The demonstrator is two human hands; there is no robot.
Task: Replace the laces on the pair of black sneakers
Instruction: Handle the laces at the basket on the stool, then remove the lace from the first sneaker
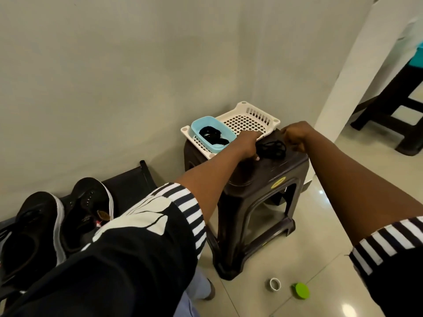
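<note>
Two hands: left hand (pixel 246 145) and right hand (pixel 295 136) are reaching out, fingers curled, flanking black laces (pixel 272 149).
Grip: cannot tell.
Edge: laces are lying near the stool (pixel 263 179) top's far edge, beside white tray (pixel 247 113).

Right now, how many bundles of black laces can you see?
2. One bundle lies in the blue tub on the white tray; the other lies on the stool between both hands. More may be hidden.

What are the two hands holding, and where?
Both hands, left and right, curl at the loose black lace on the stool; the exact grip cannot be told.
</note>
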